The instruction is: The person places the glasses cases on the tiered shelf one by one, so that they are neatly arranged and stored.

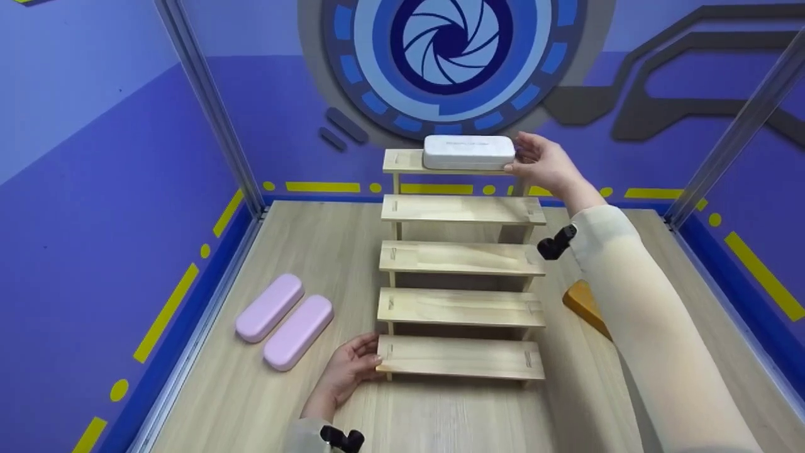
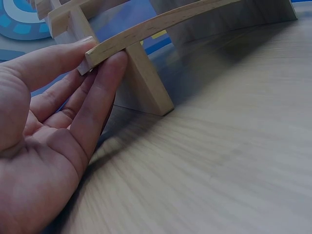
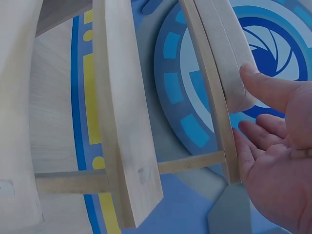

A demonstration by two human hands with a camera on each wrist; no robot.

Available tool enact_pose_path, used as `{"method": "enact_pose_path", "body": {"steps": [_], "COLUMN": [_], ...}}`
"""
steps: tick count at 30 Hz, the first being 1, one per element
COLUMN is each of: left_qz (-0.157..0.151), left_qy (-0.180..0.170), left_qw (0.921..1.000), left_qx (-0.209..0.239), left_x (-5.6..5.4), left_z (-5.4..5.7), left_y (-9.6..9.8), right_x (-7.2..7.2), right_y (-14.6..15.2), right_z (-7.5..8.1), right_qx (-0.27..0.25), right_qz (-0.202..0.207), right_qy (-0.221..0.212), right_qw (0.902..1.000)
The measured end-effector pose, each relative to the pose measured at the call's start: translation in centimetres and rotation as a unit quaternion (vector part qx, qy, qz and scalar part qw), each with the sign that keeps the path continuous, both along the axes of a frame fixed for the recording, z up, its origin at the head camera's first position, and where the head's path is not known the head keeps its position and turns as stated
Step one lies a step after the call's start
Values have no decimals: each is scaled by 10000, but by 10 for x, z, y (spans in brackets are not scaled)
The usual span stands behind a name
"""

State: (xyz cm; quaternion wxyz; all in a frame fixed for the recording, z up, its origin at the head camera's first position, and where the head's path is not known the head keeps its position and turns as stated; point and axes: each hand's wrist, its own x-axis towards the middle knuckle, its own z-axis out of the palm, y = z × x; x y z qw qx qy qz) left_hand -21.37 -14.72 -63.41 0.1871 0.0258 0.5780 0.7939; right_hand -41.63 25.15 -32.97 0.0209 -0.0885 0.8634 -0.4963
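A white glasses case lies lengthwise on the top shelf of a stepped wooden rack. My right hand is at the case's right end. Its thumb touches the case, while the other fingers are loosely bent beside the shelf's end, not wrapped round anything. Down at the lowest shelf, my left hand pinches the left end of the board, thumb on the upper side and fingertips underneath. The shelves below the top one carry nothing.
Two pink glasses cases lie side by side on the wooden tabletop, left of the rack. To its right is an orange-brown case, partly hidden by my right sleeve. Blue-purple printed panels enclose the table's back and sides.
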Motion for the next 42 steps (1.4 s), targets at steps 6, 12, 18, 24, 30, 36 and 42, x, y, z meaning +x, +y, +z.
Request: {"method": "enact_pose_path", "body": {"steps": [6,12,18,24,30,36,42], "left_qz": [-1,-9,-39,-14,-8,-5,-33], "left_qy": [38,5,-16,-58,-65,-85,-11], "left_qw": [10000,10000,10000,10000,10000,9999,10000], "left_qx": [-20,24,47,56,24,73,37], "left_x": [0,0,0,0,0,0,1], "left_z": [0,-1,-1,0,0,-1,0], "left_y": [0,0,0,0,0,-1,-1], "right_x": [9,16,30,46,61,74,91], "right_y": [12,21,31,41,53,64,78], "right_z": [-3,-4,-5,-8,-15,-27,-40], "right_qx": [-59,-189,-345,-403,-513,-797,-909], "right_qz": [-6,-68,-124,-137,-121,-103,-228], "right_qy": [75,97,290,457,652,823,941], "right_qw": [10000,9998,9989,9980,9965,9934,9911]}}
